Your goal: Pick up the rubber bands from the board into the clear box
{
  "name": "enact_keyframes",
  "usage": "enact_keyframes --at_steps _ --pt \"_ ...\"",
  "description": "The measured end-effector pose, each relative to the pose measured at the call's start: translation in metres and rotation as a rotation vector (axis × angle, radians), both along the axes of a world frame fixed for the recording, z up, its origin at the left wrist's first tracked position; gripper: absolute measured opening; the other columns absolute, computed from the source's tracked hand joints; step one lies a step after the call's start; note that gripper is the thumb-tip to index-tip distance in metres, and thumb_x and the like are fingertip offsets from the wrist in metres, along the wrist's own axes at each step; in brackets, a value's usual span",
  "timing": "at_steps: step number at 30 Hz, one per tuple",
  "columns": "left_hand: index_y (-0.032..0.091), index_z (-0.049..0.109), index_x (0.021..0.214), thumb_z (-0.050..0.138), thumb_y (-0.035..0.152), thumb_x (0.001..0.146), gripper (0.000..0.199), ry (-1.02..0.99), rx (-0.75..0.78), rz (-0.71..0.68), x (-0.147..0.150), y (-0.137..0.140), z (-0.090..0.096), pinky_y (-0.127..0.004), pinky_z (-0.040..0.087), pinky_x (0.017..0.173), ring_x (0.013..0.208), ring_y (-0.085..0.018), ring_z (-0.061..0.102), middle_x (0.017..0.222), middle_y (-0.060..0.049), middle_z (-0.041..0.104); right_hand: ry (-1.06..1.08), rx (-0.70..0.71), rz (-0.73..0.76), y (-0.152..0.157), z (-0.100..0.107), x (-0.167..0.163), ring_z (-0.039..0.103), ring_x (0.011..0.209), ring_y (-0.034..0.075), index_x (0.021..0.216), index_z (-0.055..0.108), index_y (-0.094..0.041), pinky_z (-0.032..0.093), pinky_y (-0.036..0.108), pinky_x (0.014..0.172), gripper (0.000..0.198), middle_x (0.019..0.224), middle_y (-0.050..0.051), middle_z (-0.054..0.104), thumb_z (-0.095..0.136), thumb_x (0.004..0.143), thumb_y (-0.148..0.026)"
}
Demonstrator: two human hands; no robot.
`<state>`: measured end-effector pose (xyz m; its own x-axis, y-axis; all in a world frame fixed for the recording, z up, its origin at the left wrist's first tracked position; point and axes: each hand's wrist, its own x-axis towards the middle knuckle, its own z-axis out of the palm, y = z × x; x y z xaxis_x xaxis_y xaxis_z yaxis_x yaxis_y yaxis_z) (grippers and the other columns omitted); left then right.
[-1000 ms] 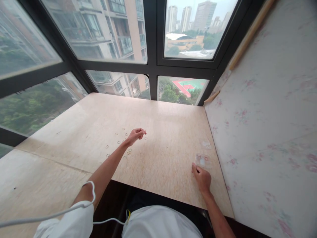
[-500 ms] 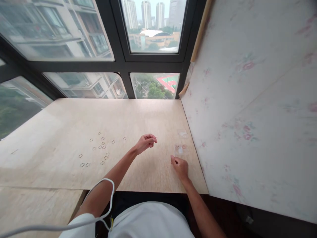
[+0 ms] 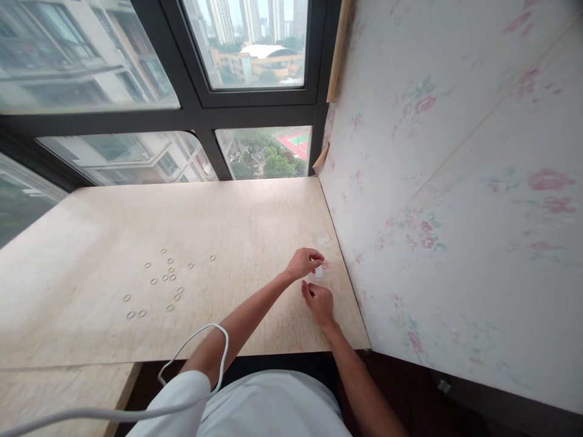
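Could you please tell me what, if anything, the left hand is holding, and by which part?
That cannot be told: a small, reddish ring shows beside the left hand, but any hold on it is unclear.

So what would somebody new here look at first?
Probably the big dark-framed window at the back, with tall buildings outside, and the flowery wall on the right. Then the thin rings scattered on the table's left side, and the left hand and right hand close together by a small clear box.
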<state>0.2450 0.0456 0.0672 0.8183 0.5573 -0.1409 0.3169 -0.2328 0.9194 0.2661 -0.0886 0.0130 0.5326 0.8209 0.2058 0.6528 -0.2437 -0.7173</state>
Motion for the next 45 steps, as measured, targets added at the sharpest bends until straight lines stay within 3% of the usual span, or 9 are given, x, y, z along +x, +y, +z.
enact_keyframes --at_steps 8,15,22,26,29,32,37,42,45 --pt "0.016 0.071 0.081 0.062 0.023 0.077 0.012 0.052 0.049 0.128 -0.017 0.009 0.002 -0.021 0.046 0.053 0.048 -0.009 0.059 0.072 -0.003 0.071 0.078 0.016 -0.021 0.000 0.004 0.001 0.044 0.044 0.010 0.051 0.055 -0.017 0.029 0.022 0.049 0.055 0.046 -0.002 0.052 0.035 0.095 -0.044" --pt "0.018 0.068 0.083 0.056 0.028 0.078 0.017 0.060 0.045 0.358 -0.096 0.022 -0.014 -0.021 0.042 0.052 0.055 -0.012 0.060 0.067 -0.001 0.066 0.111 0.007 -0.023 0.000 0.003 0.001 0.050 0.047 0.011 0.053 0.057 -0.018 0.034 0.022 0.052 0.051 0.048 -0.001 0.055 0.038 0.093 -0.042" --pt "0.019 0.066 0.078 0.051 0.020 0.075 0.016 0.043 0.089 0.461 -0.173 0.008 -0.036 -0.023 0.042 0.057 0.061 -0.012 0.057 0.068 0.000 0.064 0.112 -0.029 -0.010 -0.003 0.005 -0.001 0.052 0.045 0.012 0.051 0.057 -0.017 0.035 0.022 0.049 0.052 0.047 0.001 0.057 0.043 0.090 -0.048" --pt "0.022 0.067 0.079 0.052 0.021 0.077 0.015 -0.009 0.104 0.532 -0.205 -0.002 -0.038 -0.026 0.046 0.068 0.074 -0.015 0.061 0.082 -0.002 0.069 0.329 -0.010 -0.173 0.006 0.013 -0.008 0.046 0.037 0.012 0.055 0.058 -0.015 0.034 0.021 0.039 0.052 0.042 0.000 0.052 0.045 0.087 -0.055" --pt "0.023 0.067 0.081 0.052 0.016 0.077 0.017 -0.057 0.124 0.588 -0.224 -0.008 -0.041 -0.029 0.048 0.074 0.080 -0.017 0.063 0.086 -0.003 0.070 0.479 0.029 -0.205 0.027 0.027 -0.025 0.044 0.035 0.010 0.056 0.057 -0.015 0.033 0.020 0.035 0.051 0.042 -0.001 0.050 0.050 0.083 -0.058" --pt "0.024 0.068 0.081 0.049 0.008 0.075 0.026 -0.133 0.159 0.540 -0.234 -0.013 -0.047 -0.029 0.048 0.079 0.083 -0.016 0.063 0.088 -0.003 0.070 0.481 0.032 -0.031 0.061 0.043 -0.057 0.043 0.035 0.009 0.056 0.056 -0.016 0.032 0.019 0.034 0.052 0.043 -0.001 0.049 0.047 0.084 -0.059" --pt "0.020 0.070 0.083 0.045 0.001 0.074 0.033 -0.271 0.263 0.470 -0.238 -0.018 -0.059 -0.029 0.048 0.079 0.082 -0.015 0.063 0.088 -0.005 0.068 0.263 -0.068 0.368 0.133 0.052 -0.115 0.049 0.039 0.009 0.063 0.056 -0.016 0.038 0.018 0.039 0.055 0.050 0.001 0.055 0.031 0.092 -0.057" --pt "0.017 0.069 0.084 0.044 0.000 0.074 0.032 -0.347 0.279 0.480 -0.240 -0.019 -0.065 -0.028 0.048 0.077 0.082 -0.015 0.063 0.088 -0.005 0.068 0.044 -0.229 0.570 0.204 0.047 -0.150 0.055 0.046 0.009 0.085 0.063 -0.019 0.041 0.018 0.048 0.032 0.059 -0.002 0.062 0.043 0.091 -0.042" --pt "0.018 0.069 0.084 0.045 0.000 0.074 0.032 -0.354 0.274 0.480 -0.241 -0.019 -0.067 -0.027 0.047 0.077 0.081 -0.015 0.063 0.087 -0.005 0.067 -0.151 -0.345 0.627 0.235 0.043 -0.159 0.062 0.064 0.013 0.100 0.063 -0.021 0.043 0.021 0.060 0.019 0.069 -0.001 0.066 0.054 0.086 -0.032"
